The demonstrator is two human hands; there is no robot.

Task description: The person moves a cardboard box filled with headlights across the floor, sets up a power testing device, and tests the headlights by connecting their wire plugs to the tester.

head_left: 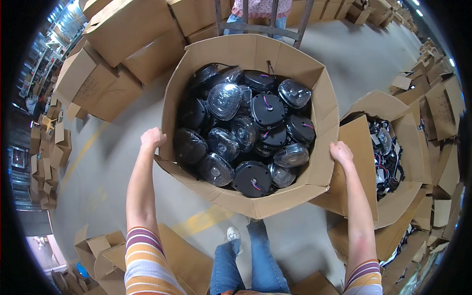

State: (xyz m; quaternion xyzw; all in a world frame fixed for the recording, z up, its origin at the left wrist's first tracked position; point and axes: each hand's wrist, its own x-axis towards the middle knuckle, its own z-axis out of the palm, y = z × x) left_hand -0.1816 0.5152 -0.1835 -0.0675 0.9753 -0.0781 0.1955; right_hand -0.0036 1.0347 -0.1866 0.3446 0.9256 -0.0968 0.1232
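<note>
Hands grip opposite walls of the cardboard box [314, 147] of black round headlamps [268, 110]: our left hand [152, 138] and right hand [340, 152] both clamp its edges.

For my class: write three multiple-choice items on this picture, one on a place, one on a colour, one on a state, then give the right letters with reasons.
1. Where is the left hand?
A. on the big cardboard box's left wall
B. inside the box
C. on the floor

2. What colour are the round lamp housings in the box?
A. white
B. black
C. red

3. How is the box?
A. taped shut
B. open and empty
C. open and filled

Answers: 1 A, its fingers grip the left wall while the right hand grips the right wall. 2 B, the backs are black. 3 C, flaps stand up, lamps piled inside.
</note>
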